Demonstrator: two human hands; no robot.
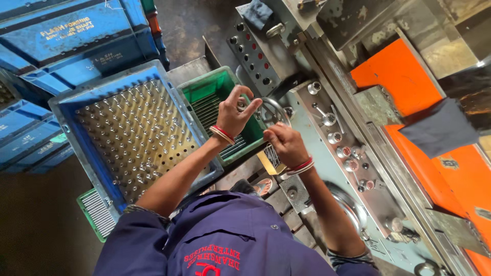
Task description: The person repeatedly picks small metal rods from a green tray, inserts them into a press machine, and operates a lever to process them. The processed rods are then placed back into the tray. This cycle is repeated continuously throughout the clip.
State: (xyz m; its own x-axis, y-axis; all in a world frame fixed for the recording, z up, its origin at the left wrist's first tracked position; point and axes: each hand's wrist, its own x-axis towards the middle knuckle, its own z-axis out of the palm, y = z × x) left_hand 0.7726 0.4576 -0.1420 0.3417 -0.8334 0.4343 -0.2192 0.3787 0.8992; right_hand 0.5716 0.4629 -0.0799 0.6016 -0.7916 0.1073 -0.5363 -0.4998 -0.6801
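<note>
Far left, stacked blue crates [66, 36] fill the top-left corner. Next, a blue tray [76, 110] holds a perforated plate full of small upright metal pins [135, 133], with a green ribbed tray [94, 212] poking out under its lower-left corner. A green bin [204, 87] sits just right of the blue tray, against the machine. Left hand [232, 115] is above the green bin, fingers half spread, thumb and forefinger pinching something small; can't tell what. Right hand [286, 145] is curled, gripping the rim of the metal handwheel [273, 112] on the grey machine front [307, 128]. Right of that: control knobs [337, 138], then the orange panel [399, 71] with a dark cloth [440, 128] draped over it.
</note>
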